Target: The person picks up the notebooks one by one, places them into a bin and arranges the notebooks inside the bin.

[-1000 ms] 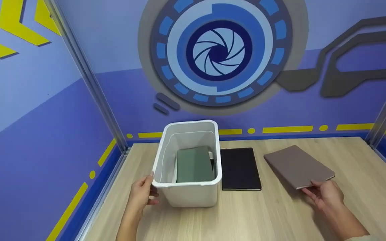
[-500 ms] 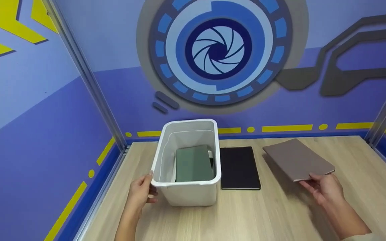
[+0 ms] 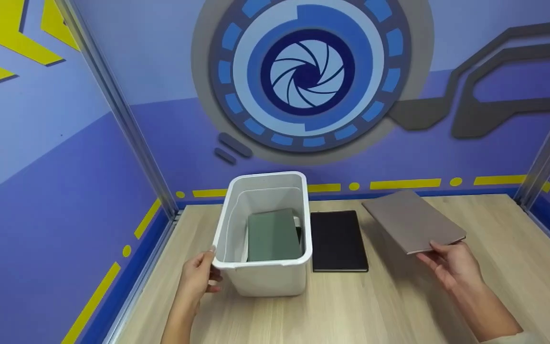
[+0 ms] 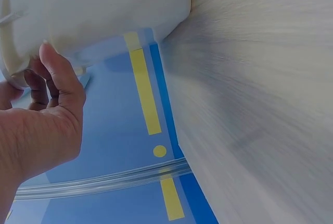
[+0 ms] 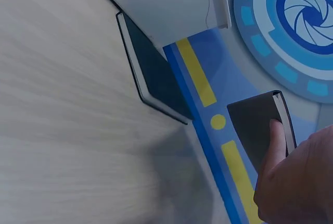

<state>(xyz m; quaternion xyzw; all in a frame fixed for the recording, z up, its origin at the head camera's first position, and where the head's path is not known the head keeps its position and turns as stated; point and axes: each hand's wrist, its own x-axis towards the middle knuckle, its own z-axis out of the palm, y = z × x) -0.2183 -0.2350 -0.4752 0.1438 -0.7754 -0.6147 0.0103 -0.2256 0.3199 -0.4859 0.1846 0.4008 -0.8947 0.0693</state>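
Observation:
In the head view, a white plastic bin point(image 3: 270, 282) stands on the table, and my left hand point(image 3: 196, 277) grips its near left rim corner. The left wrist view shows the fingers of that hand curled at the bin's edge. Inside the bin lies a green notebook point(image 3: 272, 236), with other items partly hidden under it. A taupe notebook point(image 3: 413, 222) is raised off the table, tilted, its near edge pinched between the thumb and fingers of my right hand point(image 3: 459, 267). Between it and the bin, a black notebook point(image 3: 338, 241) lies flat; the right wrist view shows its light page edges.
Behind the wooden tabletop point(image 3: 375, 306) rises a blue and purple printed wall point(image 3: 170, 134) with a large round emblem. Metal profile posts point(image 3: 112, 95) stand at the left and right corners.
My right hand has lifted the taupe notebook higher and brought it somewhat left, toward the black notebook. The left hand keeps its grip on the bin, which has not visibly moved.

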